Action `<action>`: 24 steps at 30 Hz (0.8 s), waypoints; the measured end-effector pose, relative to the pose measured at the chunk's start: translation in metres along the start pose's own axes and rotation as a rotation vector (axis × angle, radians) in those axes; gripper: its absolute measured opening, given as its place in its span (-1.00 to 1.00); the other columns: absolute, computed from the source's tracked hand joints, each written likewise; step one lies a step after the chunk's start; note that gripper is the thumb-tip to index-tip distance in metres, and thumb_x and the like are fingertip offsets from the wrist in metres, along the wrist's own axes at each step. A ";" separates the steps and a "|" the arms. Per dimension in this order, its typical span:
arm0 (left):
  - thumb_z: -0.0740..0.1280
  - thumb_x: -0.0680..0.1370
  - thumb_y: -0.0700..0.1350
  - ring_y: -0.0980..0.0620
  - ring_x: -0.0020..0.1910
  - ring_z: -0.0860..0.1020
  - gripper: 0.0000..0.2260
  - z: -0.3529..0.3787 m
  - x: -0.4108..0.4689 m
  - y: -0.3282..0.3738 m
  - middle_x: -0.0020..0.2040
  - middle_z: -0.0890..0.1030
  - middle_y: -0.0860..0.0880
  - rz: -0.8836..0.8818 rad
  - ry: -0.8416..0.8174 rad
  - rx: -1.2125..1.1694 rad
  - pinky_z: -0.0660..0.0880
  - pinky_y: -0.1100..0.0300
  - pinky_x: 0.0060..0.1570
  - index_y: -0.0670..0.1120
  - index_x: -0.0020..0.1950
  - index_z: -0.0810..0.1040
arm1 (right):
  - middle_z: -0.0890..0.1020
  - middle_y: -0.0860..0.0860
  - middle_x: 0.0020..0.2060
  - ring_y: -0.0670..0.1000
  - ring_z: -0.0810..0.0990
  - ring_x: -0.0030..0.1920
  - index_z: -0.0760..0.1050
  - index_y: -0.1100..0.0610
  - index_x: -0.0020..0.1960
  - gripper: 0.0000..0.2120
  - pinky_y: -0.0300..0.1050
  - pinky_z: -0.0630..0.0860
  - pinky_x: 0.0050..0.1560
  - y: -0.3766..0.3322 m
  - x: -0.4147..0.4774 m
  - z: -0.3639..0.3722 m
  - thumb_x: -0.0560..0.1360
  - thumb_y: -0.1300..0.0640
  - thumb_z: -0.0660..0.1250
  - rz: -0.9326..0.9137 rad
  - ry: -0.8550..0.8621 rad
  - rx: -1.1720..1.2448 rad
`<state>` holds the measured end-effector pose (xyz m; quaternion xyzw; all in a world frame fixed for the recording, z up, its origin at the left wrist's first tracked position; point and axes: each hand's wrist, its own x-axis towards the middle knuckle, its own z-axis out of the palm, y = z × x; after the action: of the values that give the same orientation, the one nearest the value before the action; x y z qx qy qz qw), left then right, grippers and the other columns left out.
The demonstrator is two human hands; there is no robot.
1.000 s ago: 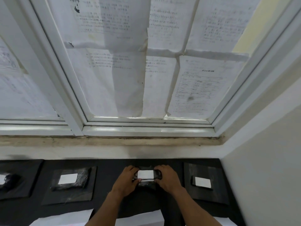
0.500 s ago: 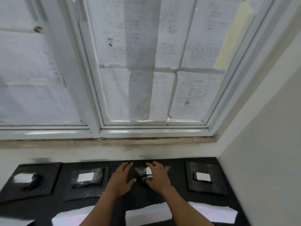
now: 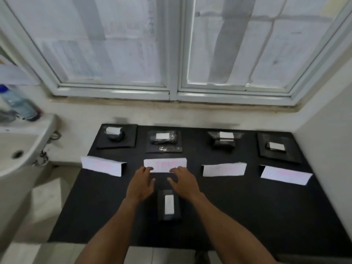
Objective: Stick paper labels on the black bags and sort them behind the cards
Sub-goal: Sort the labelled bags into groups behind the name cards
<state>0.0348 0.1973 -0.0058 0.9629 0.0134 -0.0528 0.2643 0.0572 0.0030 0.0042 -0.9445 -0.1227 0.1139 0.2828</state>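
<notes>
Tabletop, black and wide, is carrying four white cards standing in a row, and sorted bags bearing paper labels are sitting behind them. We are holding both hands low over it, fingers spread and loose, gripping nothing. Our left hand and right hand are reaching the near edge of the second card, possibly touching it, though blur is hiding the contact. One more labelled bag is lying between our wrists.

table black | bags black, white labels | cards white, pink lettering
</notes>
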 end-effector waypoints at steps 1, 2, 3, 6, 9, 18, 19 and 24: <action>0.33 0.49 -0.11 -0.14 0.20 0.49 -0.62 0.004 -0.010 -0.005 0.20 0.48 -0.13 -0.030 -0.024 0.011 0.50 0.03 0.10 -0.13 0.30 0.45 | 0.47 0.04 0.24 0.06 0.43 0.28 0.41 0.08 0.34 -0.55 -0.06 0.43 0.21 -0.003 -0.009 0.012 0.52 -0.10 0.28 0.066 -0.036 -0.008; 0.31 0.50 -0.12 -0.11 0.20 0.49 -0.63 0.007 -0.022 -0.013 0.21 0.46 -0.10 -0.064 -0.077 0.016 0.50 0.04 0.09 -0.11 0.30 0.44 | 0.42 0.06 0.30 0.08 0.40 0.32 0.35 0.08 0.38 -0.47 -0.04 0.42 0.25 -0.007 -0.021 0.029 0.50 -0.15 0.28 0.156 -0.069 -0.018; 0.29 0.51 -0.12 -0.10 0.23 0.48 -0.62 0.012 -0.032 -0.019 0.26 0.44 -0.09 -0.092 -0.153 0.018 0.48 0.05 0.13 -0.09 0.33 0.41 | 0.36 0.08 0.34 0.11 0.36 0.34 0.29 0.09 0.42 -0.37 0.00 0.40 0.27 -0.012 -0.032 0.043 0.47 -0.21 0.29 0.253 -0.092 -0.029; 0.25 0.53 -0.16 -0.11 0.32 0.43 -0.54 0.026 -0.049 -0.030 0.38 0.37 -0.10 -0.128 -0.355 0.012 0.40 0.06 0.29 -0.04 0.44 0.31 | 0.27 0.12 0.38 0.17 0.33 0.34 0.10 0.13 0.48 -0.07 0.05 0.39 0.26 -0.020 -0.057 0.072 0.34 -0.35 0.35 0.454 -0.133 -0.033; 0.26 0.54 -0.17 -0.10 0.36 0.40 -0.49 0.032 -0.059 -0.036 0.42 0.35 -0.11 -0.129 -0.415 -0.021 0.36 0.07 0.35 -0.01 0.48 0.26 | 0.24 0.14 0.37 0.18 0.33 0.32 -0.03 0.14 0.52 0.07 0.02 0.42 0.23 -0.028 -0.069 0.091 0.26 -0.25 0.48 0.530 -0.125 -0.068; 0.37 0.50 -0.13 -0.08 0.38 0.41 -0.38 0.033 -0.068 -0.035 0.42 0.41 -0.11 -0.338 -0.416 -0.382 0.35 0.10 0.37 -0.05 0.52 0.21 | 0.59 0.09 0.18 0.09 0.57 0.16 0.41 0.17 0.32 -0.13 -0.07 0.52 0.18 -0.010 -0.091 0.101 0.09 -0.05 0.64 0.828 -0.126 0.448; 0.41 0.47 -0.11 -0.08 0.37 0.42 -0.33 0.034 -0.069 -0.035 0.43 0.41 -0.11 -0.385 -0.435 -0.454 0.36 0.07 0.39 -0.06 0.52 0.20 | 0.62 0.08 0.14 0.08 0.60 0.11 0.48 0.18 0.26 -0.22 -0.05 0.54 0.15 -0.007 -0.094 0.102 0.11 -0.02 0.63 0.831 -0.127 0.492; 0.54 0.36 0.00 -0.12 0.43 0.33 -0.12 0.033 -0.072 -0.023 0.46 0.31 -0.10 -0.361 -0.351 -0.543 0.35 0.02 0.34 -0.03 0.55 0.13 | 0.66 0.05 0.04 0.00 0.63 -0.02 0.57 0.15 0.15 -0.50 -0.11 0.59 0.06 -0.004 -0.103 0.085 0.23 0.22 0.58 0.673 -0.255 0.702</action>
<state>-0.0407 0.2004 -0.0375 0.8160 0.1509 -0.2576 0.4950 -0.0653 0.0186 -0.0472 -0.7581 0.2010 0.3478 0.5138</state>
